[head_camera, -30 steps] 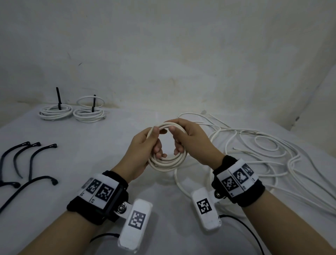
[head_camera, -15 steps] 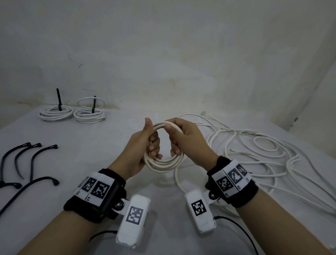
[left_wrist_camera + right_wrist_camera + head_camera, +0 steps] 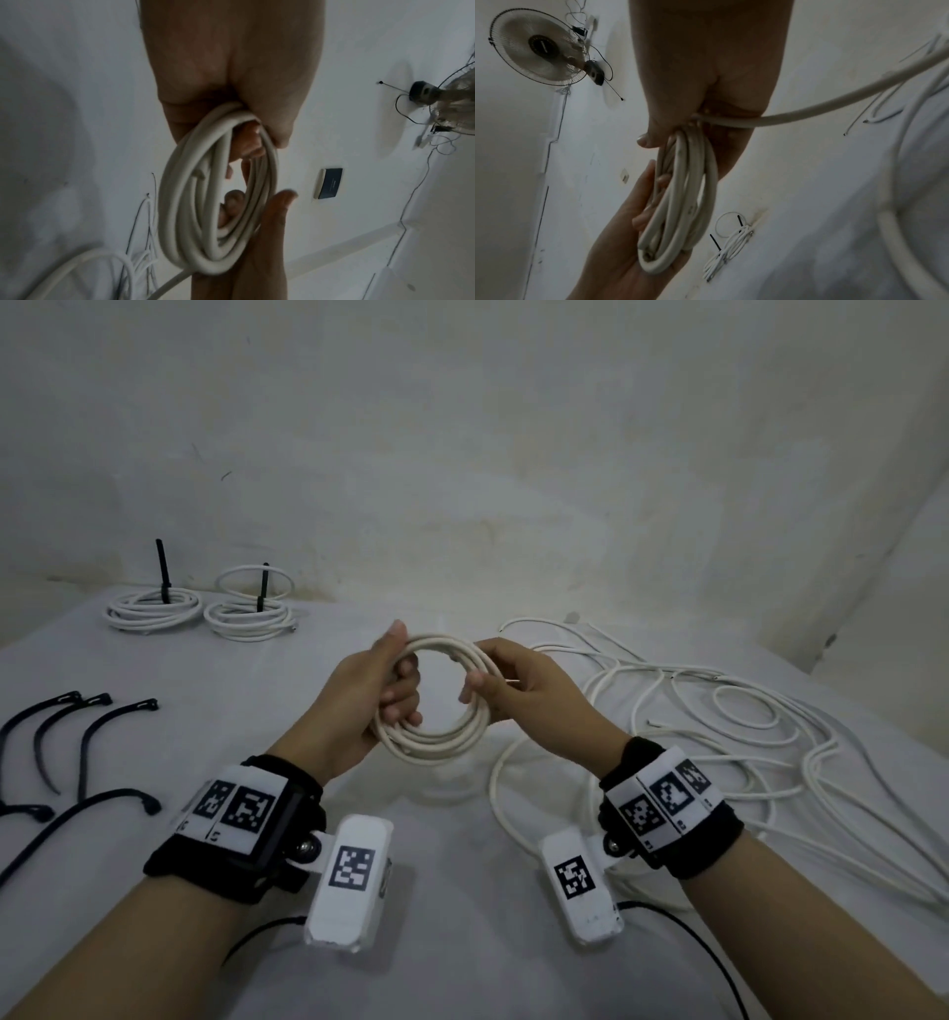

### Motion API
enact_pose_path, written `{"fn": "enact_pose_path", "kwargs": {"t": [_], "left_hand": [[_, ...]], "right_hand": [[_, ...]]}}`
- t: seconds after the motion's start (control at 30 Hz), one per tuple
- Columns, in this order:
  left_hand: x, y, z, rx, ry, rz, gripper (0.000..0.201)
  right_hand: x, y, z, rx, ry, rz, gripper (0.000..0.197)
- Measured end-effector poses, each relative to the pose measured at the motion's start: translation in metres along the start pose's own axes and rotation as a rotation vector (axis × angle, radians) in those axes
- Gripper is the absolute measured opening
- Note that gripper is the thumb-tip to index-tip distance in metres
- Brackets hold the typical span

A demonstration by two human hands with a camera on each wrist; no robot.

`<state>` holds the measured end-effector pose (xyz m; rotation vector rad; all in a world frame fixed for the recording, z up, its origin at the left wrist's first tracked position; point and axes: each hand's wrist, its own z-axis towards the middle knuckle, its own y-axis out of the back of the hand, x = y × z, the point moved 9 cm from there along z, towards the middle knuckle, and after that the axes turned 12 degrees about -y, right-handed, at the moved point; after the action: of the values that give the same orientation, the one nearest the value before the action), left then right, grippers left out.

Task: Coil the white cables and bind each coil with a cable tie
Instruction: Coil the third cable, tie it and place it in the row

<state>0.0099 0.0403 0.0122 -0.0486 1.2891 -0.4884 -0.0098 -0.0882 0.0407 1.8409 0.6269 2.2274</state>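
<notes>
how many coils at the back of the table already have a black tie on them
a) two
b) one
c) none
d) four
a: two bound coils lie side by side at the far left of the table, each with a black tie sticking up, while both hands hold a third, untied coil.

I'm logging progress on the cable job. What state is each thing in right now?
Coil in hand: wound, held off the table, no tie on it.
Left hand: grips the coil's left side.
Right hand: grips the coil's right side.
Two finished coils: tied, lying by the wall.
Loose cables: uncoiled, sprawled on the table.
Spare cable ties: unused, open, lying on the table.
</notes>
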Motion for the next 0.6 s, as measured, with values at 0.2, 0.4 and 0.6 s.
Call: {"fn": "enact_pose_path", "kwargs": {"t": [0.2, 0.4, 0.6], "left_hand": [[-0.007, 0.027, 0.011, -0.151, -0.081, -0.201, 0.042], [0.000, 0.034, 0.014, -0.203, -0.096, -0.218, 0.042], [0.007, 0.032, 0.013, -0.217, -0.069, -0.280, 0.043]], "right_hand": [[-0.041, 0.072, -0.004, -0.116, -0.083, -0.657, 0.013], [-0.013, 0.150, -0.008, -0.507, -0.055, -0.710, 0.015], [0.067, 0.169, -0.017, -0.697, 0.281, -0.565, 0.010]]}}
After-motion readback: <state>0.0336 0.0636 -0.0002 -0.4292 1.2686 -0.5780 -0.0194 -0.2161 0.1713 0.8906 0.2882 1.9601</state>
